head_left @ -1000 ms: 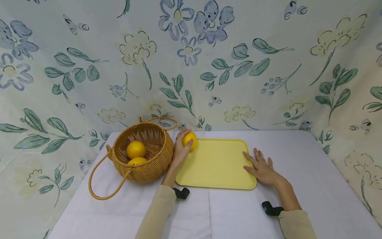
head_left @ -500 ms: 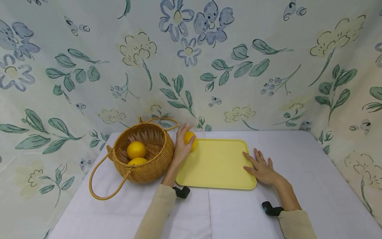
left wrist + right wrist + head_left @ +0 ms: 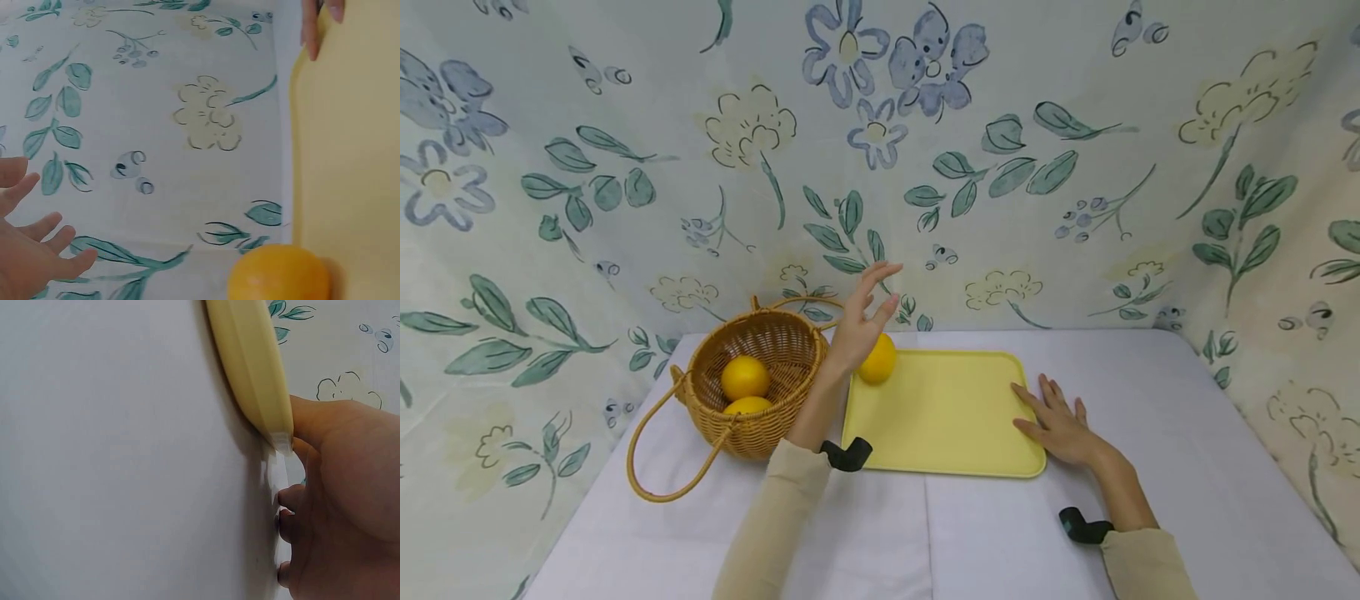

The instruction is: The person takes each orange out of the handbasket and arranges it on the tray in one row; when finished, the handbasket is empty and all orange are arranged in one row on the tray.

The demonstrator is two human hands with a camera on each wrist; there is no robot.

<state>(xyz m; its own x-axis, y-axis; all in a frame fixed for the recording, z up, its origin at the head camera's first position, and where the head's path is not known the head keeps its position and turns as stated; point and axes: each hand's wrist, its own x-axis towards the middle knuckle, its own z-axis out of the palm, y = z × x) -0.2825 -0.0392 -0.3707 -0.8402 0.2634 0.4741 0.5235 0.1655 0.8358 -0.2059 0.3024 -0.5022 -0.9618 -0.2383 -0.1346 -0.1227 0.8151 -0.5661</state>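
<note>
The left hand [image 3: 859,329] is seen raised near the far left corner of a tray [image 3: 940,417], its fingers parted and loosely bent, with nothing held. In the left wrist view a gap is shown between this hand and a round orange fruit [image 3: 877,360]. The fruit, smooth-skinned and yellow-orange, is located at the tray's far left corner.

The tray is recorded as pale yellow, rectangular with rounded corners, smooth and bordered by a low rim. At its right edge the right hand [image 3: 1060,425] is placed, fingers extended and spread; the rim is touched by the thumb and nothing is gripped.

To the left of the tray a rounded basket [image 3: 801,392] of woven tan wicker is noted, fitted with looped handles [image 3: 658,498]. Inside it two similar fruits are observed, an upper fruit [image 3: 746,378] and a lower fruit [image 3: 748,406], the latter partly hidden by the basket's rim.

The table [image 3: 985,533] is covered in white cloth, creased near the middle. It is backed by a pale fabric [image 3: 1060,258] printed with blue and cream flowers and green leaves.
</note>
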